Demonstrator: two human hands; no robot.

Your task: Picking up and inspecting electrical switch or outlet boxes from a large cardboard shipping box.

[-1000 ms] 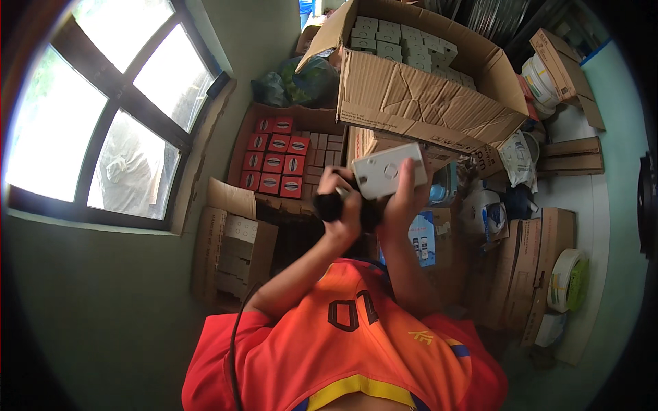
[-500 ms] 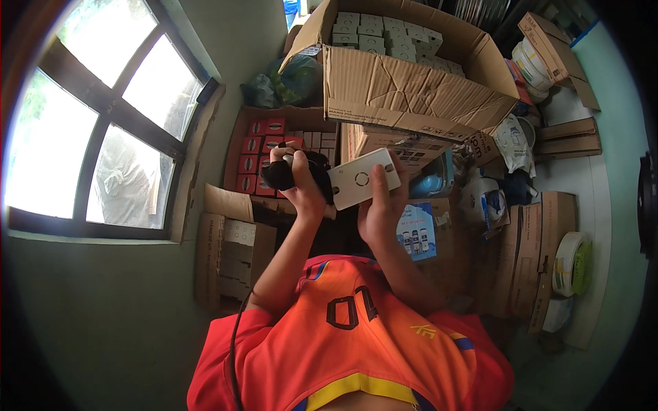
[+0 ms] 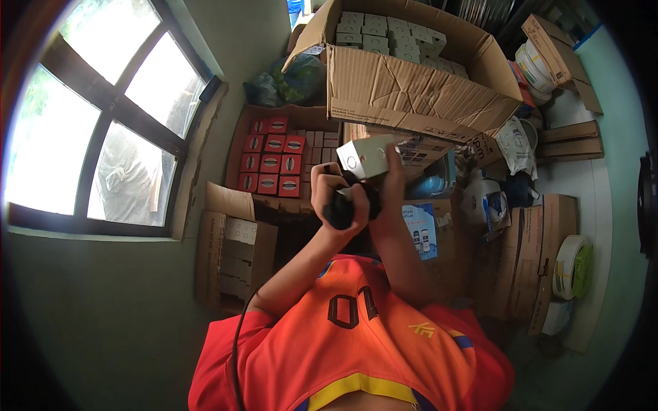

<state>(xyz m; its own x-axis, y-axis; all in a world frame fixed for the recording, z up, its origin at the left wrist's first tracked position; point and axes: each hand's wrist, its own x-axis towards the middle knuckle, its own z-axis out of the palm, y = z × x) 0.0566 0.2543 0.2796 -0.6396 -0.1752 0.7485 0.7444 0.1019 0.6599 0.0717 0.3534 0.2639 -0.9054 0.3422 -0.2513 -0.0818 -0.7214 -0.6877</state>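
My right hand (image 3: 392, 183) is closed on a small white box (image 3: 373, 156) above the cartons. The box is tilted, with a ring mark on its left end face and a plain long side towards me. Just below and left of it, my left hand (image 3: 330, 195) is wrapped round a rounded black handheld device (image 3: 338, 211), whose exact kind I cannot make out. The device is right next to the lower edge of the white box; whether they touch is hidden. The right fingers are partly blurred and hidden behind the box.
A large open carton (image 3: 418, 89) full of similar white boxes (image 3: 373, 34) stands at the far side. Left of centre, another carton holds small red boxes (image 3: 271, 163). A narrower open carton (image 3: 211, 257) stands near left, below the window (image 3: 113, 109). More cartons (image 3: 521, 257) lie at right.
The white box has turned from its broad, ring-marked face to its side and end, and risen slightly. My left hand with the black device has moved right and nearer, below the box.
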